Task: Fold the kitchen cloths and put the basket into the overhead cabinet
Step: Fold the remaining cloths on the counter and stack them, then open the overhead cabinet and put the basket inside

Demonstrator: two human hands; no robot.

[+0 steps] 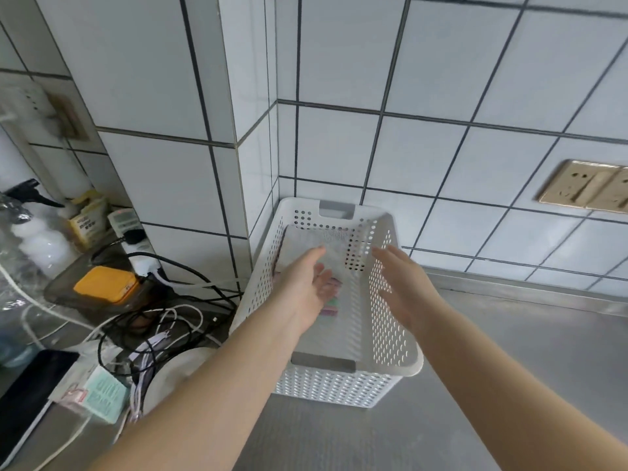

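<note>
Both hands, left hand [311,283] and right hand [402,287], hover over the basket [384,338] at frame centre, grips slack, holding nothing. Risk: lifting unevenly could tip it, disturbing the folded cloths [306,243].

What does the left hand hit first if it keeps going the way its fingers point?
Likely the folded cloth in the white basket. The left hand is open, fingers aimed forward and down over it; depth is unclear, so contact may already exist.

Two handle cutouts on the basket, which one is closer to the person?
The cutout in the basket's near end wall, below the left hand and right hand. The other cutout is at the far end by the tiled wall.
</note>
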